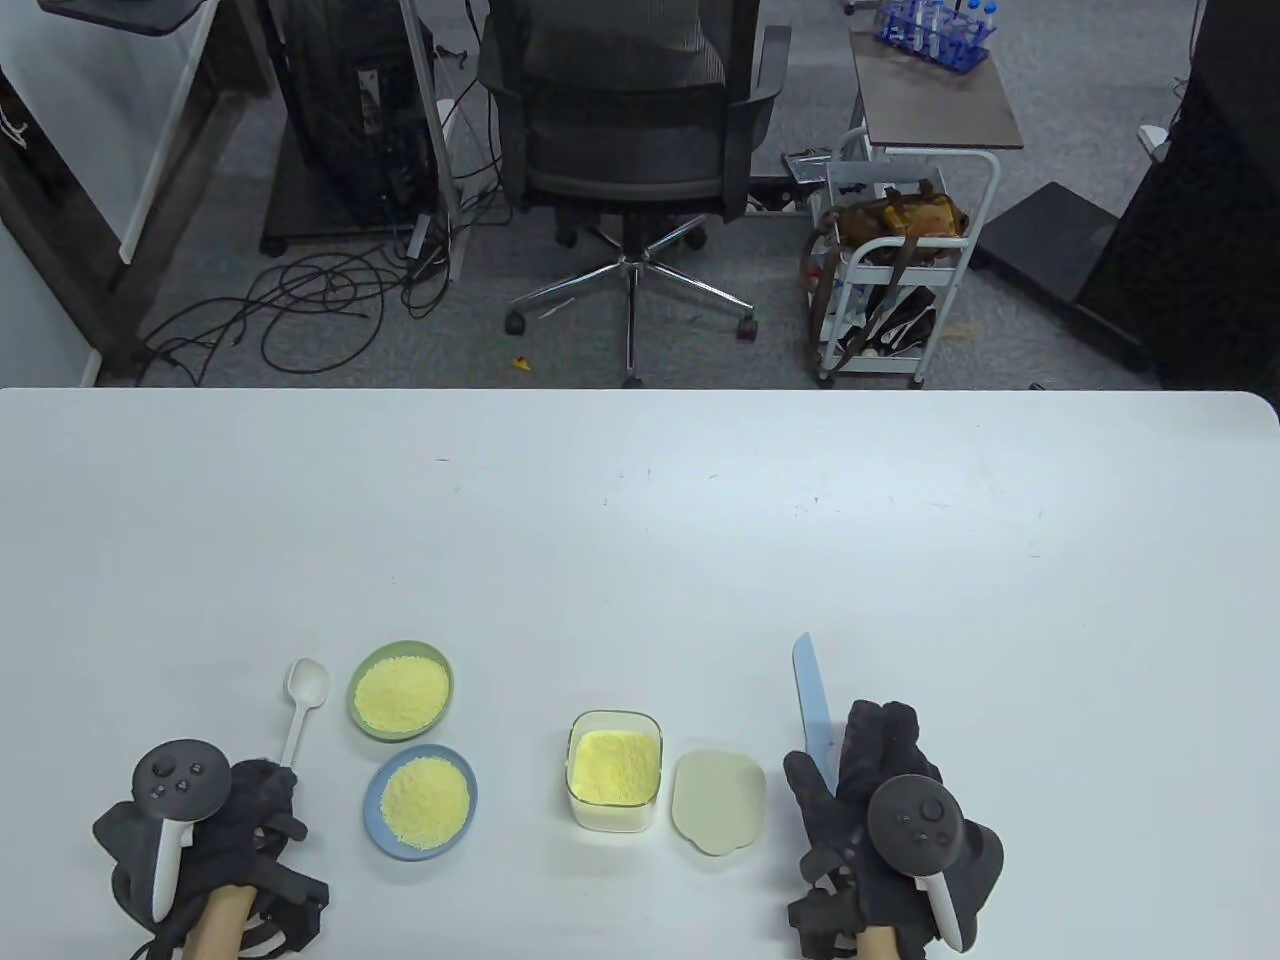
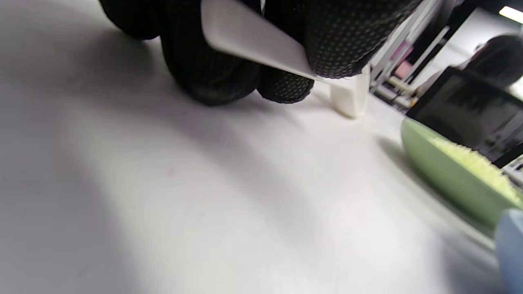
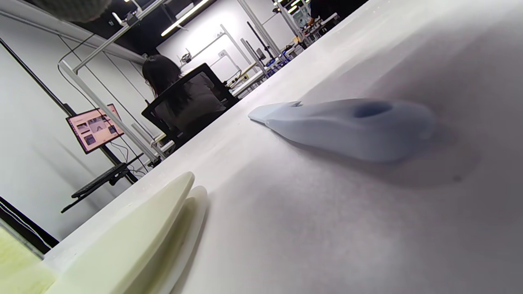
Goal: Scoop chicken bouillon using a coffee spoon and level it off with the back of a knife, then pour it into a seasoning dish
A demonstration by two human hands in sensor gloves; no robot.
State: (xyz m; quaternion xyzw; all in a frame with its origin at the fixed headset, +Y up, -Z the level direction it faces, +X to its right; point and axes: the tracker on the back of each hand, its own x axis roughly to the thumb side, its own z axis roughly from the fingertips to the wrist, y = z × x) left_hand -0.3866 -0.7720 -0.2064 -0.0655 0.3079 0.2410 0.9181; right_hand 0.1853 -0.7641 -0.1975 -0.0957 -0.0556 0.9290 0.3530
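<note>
The coffee spoon (image 1: 303,700) lies left of the green dish (image 1: 400,691), its handle pinched in my left hand (image 1: 215,830). I should lift it level toward the bouillon container (image 1: 614,770). My right hand (image 1: 880,800) lies flat over the knife (image 1: 812,715), fingers straight, not gripping.

Spoon (image 1: 300,712) handle end hidden under left hand (image 1: 225,825). Knife (image 1: 815,715) handle covered by right hand (image 1: 880,820) in table view. Blue dish (image 2: 510,253) cut off at left wrist view's edge, blurred.
</note>
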